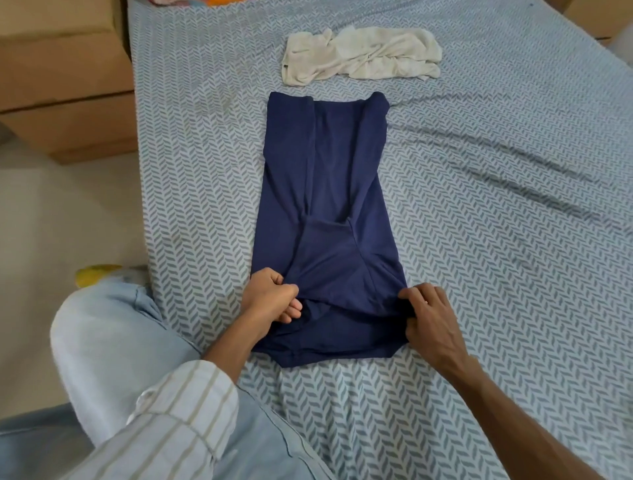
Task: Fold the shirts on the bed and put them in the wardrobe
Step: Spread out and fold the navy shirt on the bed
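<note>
A navy blue shirt (325, 192) lies lengthwise on the bed (496, 205), its sides folded in to make a long narrow strip. My left hand (270, 298) grips the near left corner of the strip with curled fingers. My right hand (428, 318) pinches the near right corner. The near end of the shirt is bunched and slightly raised between both hands. A crumpled cream shirt (359, 56) lies farther up the bed, beyond the blue one.
The bed carries a grey-and-white herringbone sheet with wrinkles at the right. My knee in light blue trousers (113, 342) rests at the bed's left edge. Cardboard boxes (61, 78) stand on the floor at the left. Colourful fabric (191, 2) shows at the bed's far end.
</note>
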